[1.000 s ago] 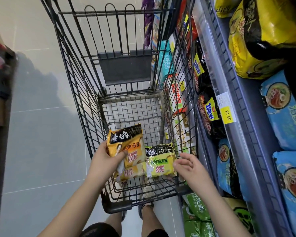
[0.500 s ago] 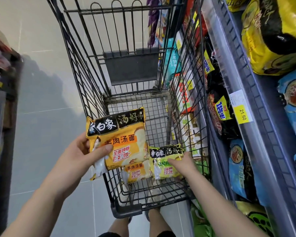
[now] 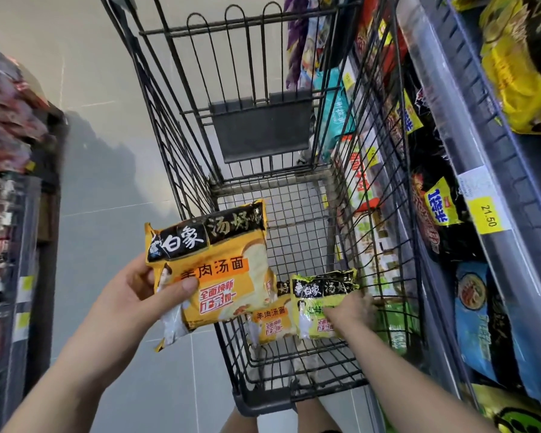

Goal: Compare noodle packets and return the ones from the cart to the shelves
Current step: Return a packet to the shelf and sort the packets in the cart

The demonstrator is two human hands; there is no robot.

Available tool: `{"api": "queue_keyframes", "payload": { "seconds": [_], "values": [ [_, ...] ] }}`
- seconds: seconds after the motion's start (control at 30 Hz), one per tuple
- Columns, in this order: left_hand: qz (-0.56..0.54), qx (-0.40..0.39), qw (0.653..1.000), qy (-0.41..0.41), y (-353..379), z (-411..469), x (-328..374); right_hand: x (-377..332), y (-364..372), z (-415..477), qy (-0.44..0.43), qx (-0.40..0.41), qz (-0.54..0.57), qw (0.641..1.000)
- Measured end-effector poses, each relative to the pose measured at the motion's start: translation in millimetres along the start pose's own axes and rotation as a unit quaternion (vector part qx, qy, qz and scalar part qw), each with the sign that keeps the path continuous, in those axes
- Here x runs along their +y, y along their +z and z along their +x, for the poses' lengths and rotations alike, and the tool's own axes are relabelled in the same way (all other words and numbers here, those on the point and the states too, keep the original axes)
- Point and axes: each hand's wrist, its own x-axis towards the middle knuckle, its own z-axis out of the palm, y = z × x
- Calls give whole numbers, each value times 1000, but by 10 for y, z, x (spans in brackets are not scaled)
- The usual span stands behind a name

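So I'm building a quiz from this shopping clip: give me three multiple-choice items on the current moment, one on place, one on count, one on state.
1. Where is the green-yellow noodle packet?
A. on the shelf
B. inside the black wire shopping cart
C. on the floor

2. How many orange noodle packets show?
A. one
B. two
C. four

3. What is the left hand doing?
A. hanging empty
B. pushing the cart
C. holding an orange packet

Answers:
1 B, it lies on the cart's floor under the right hand.
2 B, the large held orange packet and a second orange packet in the cart.
3 C, its thumb presses the packet's front.
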Motion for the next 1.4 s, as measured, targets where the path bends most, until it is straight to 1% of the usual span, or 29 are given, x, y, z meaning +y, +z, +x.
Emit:
{"api": "queue_keyframes", "payload": {
  "seconds": [0.1, 0.23, 0.4, 0.5, 0.63, 0.73, 0.83, 0.97, 1.1, 1.17, 1.3, 1.33, 1.4],
  "values": [
    [0, -1, 1000, -3, -3, 17, 3, -26, 30, -7, 17, 3, 29, 999],
    [-12, 10, 1000, -11, 8, 26, -15, -35, 24, -8, 20, -4, 68, 997],
    [-10, 6, 1000, -15, 3, 21, -32, -20, 31, -27, 5, -17, 84, 996],
    [-10, 1, 1000, -16, -5, 20, -24, 21, 10, -30, 1, -60, 107, 992],
    [-15, -1, 1000, -11, 2, 19, 2, 59, -31, -38, -8, -92, 160, 983],
    [-17, -3, 1000, -12, 9, 14, 32, 63, -63, -43, -29, -142, 178, 973],
    [-19, -8, 1000, -13, 33, -12, 90, 52, -135, -89, -46, -173, 232, 956],
    [-19, -5, 1000, -12, 34, -102, 193, 27, -360, -250, -91, -187, 286, 936],
    [-14, -12, 1000, -7, 6, -259, 347, -3, -722, -454, -139, -185, 333, 914],
    [-5, -10, 1000, 4, -3, -374, 466, -19, -964, -604, -172, -188, 354, 900],
    [-7, 5, 1000, 27, -3, -656, 808, -28, -1522, -949, -199, -188, 430, 860],
    [-10, 7, 999, 36, -5, -727, 902, -19, -1669, -1029, -204, -181, 444, 854],
    [-20, 12, 998, 62, -21, -871, 1123, -22, -2037, -1267, -227, -176, 477, 831]
  ]
}}
